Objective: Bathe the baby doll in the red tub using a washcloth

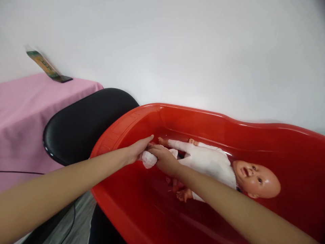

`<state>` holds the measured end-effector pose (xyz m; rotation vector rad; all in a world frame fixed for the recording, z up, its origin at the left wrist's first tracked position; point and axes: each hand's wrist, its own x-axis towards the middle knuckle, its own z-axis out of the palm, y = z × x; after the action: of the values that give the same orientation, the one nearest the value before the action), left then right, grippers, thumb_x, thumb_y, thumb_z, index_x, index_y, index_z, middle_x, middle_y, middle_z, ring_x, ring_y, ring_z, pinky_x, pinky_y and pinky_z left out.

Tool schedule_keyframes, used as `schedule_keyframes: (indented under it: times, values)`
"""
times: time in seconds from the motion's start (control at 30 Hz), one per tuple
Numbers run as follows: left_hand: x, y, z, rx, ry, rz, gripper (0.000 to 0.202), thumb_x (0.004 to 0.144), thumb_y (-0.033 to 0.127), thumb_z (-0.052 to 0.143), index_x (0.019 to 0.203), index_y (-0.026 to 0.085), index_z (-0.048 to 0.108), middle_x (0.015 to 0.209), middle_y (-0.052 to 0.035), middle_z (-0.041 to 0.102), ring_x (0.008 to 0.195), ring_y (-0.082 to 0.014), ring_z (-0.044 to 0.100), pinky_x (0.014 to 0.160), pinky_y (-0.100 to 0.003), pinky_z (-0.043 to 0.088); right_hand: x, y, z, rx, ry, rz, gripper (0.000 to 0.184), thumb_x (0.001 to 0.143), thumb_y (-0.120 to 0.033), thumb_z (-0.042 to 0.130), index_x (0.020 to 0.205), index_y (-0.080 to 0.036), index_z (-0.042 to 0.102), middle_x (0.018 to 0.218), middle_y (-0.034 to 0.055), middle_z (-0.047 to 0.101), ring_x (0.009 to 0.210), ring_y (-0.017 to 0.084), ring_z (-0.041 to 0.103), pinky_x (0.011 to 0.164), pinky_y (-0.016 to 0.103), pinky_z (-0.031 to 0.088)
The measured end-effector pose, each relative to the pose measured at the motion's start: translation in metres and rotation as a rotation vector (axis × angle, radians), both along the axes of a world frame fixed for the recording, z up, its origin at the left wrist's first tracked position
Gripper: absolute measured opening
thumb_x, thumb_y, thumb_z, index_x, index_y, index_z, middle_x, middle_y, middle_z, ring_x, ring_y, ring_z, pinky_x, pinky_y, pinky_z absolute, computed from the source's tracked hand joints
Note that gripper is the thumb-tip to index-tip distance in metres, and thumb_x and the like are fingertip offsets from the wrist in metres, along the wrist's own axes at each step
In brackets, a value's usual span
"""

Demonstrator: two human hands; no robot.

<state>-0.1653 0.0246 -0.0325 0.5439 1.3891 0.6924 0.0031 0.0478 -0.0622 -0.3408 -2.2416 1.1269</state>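
Right hand [165, 160] clamped on white cloth [148, 160]; open left hand [138, 150] touching it, beside doll [207, 166] in red tub [193, 117].

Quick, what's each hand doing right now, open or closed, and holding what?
Left hand: open, fingers stretched beside the white cloth, no clear grip.
Right hand: closed over the cloth, holding it.

Left of the left grip [137, 150], a black padded seat [83, 122] sits close by. Farther left stands a bench [38, 108] under pink cloth, with a green-and-yellow packet [43, 64] leaning against the white wall [203, 51]. Below the grip, a thin black cable [74, 213] crosses the grey floor [83, 213].
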Motion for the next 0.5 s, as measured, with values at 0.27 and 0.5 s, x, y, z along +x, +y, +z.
schedule_keyframes:
  times: [0.27, 0.5]
  values:
    - [-0.002, -0.003, 0.000, 0.042, -0.015, -0.025, 0.056, 0.094, 0.067, 0.052, 0.094, 0.015, 0.074, 0.091, -0.0115, 0.076, 0.080, -0.0231, 0.070, 0.071, -0.033, 0.055, -0.005, 0.000, -0.004, -0.347, 0.105, 0.020, 0.044, 0.080, -0.001, 0.047, 0.103, -0.024, 0.077, 0.108, 0.0009, 0.075, 0.100, 0.018, 0.069, 0.094, 0.032, 0.054]
    - [0.004, -0.001, 0.002, -0.004, 0.025, 0.001, 0.050, 0.095, 0.065, 0.054, 0.090, 0.017, 0.071, 0.086, -0.0081, 0.074, 0.074, -0.0203, 0.066, 0.066, -0.032, 0.053, -0.004, 0.002, -0.017, -0.277, 0.050, -0.056, 0.029, 0.080, -0.008, 0.054, 0.099, -0.018, 0.074, 0.100, 0.0023, 0.074, 0.090, 0.015, 0.067, 0.082, 0.027, 0.052]
